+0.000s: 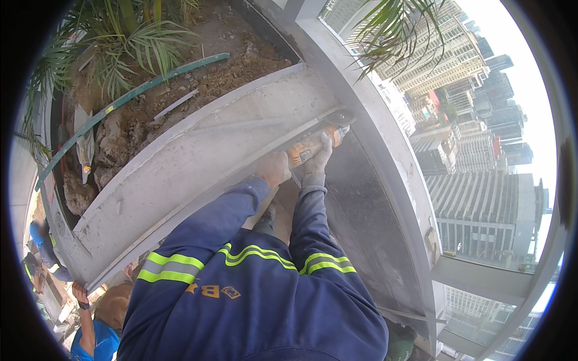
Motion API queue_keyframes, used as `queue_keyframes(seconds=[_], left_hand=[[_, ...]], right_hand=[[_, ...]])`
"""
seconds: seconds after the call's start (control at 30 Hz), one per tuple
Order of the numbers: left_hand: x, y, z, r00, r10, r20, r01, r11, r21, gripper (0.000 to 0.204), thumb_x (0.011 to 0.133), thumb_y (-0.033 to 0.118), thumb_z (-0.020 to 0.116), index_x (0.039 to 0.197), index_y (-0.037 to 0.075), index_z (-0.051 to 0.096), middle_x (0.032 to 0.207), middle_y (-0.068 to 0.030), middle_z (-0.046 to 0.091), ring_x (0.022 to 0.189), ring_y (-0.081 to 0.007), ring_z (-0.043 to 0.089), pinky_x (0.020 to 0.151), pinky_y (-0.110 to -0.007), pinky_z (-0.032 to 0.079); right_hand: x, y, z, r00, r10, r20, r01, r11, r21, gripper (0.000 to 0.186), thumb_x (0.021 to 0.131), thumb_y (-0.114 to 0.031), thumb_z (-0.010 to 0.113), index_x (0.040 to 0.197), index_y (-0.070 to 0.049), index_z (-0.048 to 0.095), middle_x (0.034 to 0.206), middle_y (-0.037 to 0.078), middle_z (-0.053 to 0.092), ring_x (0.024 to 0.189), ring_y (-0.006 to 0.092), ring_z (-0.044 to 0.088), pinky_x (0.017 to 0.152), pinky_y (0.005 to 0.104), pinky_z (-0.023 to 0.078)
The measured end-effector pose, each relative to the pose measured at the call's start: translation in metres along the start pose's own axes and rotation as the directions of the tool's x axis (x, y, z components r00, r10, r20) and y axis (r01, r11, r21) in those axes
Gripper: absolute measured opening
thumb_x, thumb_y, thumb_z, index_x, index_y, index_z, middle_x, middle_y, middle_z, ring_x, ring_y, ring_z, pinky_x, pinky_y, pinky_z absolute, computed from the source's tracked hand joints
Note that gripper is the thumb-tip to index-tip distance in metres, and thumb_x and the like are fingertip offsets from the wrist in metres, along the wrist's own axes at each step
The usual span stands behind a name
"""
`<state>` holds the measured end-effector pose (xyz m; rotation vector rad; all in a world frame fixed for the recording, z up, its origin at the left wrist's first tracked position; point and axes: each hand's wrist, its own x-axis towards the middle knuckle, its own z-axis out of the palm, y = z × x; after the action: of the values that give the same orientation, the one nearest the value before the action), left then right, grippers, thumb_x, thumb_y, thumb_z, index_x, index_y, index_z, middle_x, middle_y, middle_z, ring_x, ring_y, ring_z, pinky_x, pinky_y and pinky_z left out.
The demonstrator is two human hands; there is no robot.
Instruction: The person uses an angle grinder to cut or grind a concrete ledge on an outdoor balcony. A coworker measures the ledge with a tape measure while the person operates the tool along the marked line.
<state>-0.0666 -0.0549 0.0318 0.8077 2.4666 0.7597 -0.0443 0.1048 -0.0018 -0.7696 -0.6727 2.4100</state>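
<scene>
Window frame [385,138], pale grey-white, along the right side, with city high-rises [481,210] beyond, seen from above. Planter bed [241,54] of loose brown soil, upper left, set with green palms [144,48]. Light: bright daylight under a white sky [512,36], upper right

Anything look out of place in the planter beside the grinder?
Yes: a pale strip lies loose on broken, clumpy soil, and a long green strip runs across near the palm. Both look like stray building scraps among the planting, though they may be there on purpose.
</scene>
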Motion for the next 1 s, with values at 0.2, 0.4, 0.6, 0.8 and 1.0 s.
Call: queue_keyframes(seconds=[0.2,0.4,0.6,0.8,1.0], left_hand=[[-0.003,0.007,-0.006,1.0,-0.007,0.003,0.007,1.0,0.02,0.022,0.073,0.01,0.069,0.09,-0.002,0.072,0.095,-0.0251,0.072,0.091,-0.0399,0.071,0.081,-0.048,0.057],[0.001,0.004,-0.005,1.0,-0.018,0.022,0.017,0.999,0.04,0.021,0.073,0.011,0.07,0.091,-0.001,0.073,0.094,-0.0248,0.072,0.091,-0.0398,0.072,0.081,-0.048,0.057],[-0.001,0.004,-0.006,0.999,-0.029,0.027,0.029,0.999,0.016,0.023,0.074,0.01,0.07,0.092,-0.002,0.073,0.094,-0.0252,0.072,0.091,-0.0404,0.072,0.082,-0.048,0.057],[-0.005,0.008,-0.012,0.998,-0.051,0.044,0.051,0.999,0.005,0.027,0.071,0.008,0.064,0.093,-0.005,0.072,0.094,-0.0304,0.07,0.092,-0.0438,0.07,0.083,-0.051,0.055],[-0.014,-0.002,-0.009,0.998,-0.06,-0.007,0.06,0.998,-0.003,0.023,0.075,0.011,0.069,0.094,-0.001,0.072,0.096,-0.0234,0.073,0.094,-0.0392,0.071,0.085,-0.048,0.056]], right_hand=[[-0.001,-0.003,0.001,1.0,-0.009,-0.013,0.009,1.0,-0.019,0.043,0.086,-0.033,0.066,0.114,-0.004,0.052,0.099,0.013,0.059,0.09,0.0292,0.062,0.078,0.0448,0.056],[-0.009,-0.004,0.011,0.998,0.039,-0.045,-0.038,0.999,0.002,0.043,0.086,-0.033,0.065,0.114,-0.003,0.052,0.098,0.013,0.059,0.09,0.0295,0.062,0.079,0.0449,0.055],[-0.001,-0.001,0.002,1.0,0.015,0.007,-0.015,1.0,0.009,0.042,0.087,-0.032,0.064,0.115,-0.003,0.054,0.098,0.013,0.061,0.089,0.0293,0.064,0.08,0.0441,0.056],[0.002,0.002,-0.002,1.0,-0.018,0.019,0.018,1.0,-0.004,0.042,0.089,-0.032,0.062,0.118,-0.002,0.054,0.098,0.013,0.062,0.089,0.0286,0.064,0.08,0.0428,0.056],[-0.016,0.007,0.008,0.999,0.032,0.034,-0.033,0.999,0.011,0.044,0.089,-0.031,0.06,0.121,-0.002,0.052,0.099,0.013,0.061,0.089,0.0282,0.064,0.079,0.042,0.056]])
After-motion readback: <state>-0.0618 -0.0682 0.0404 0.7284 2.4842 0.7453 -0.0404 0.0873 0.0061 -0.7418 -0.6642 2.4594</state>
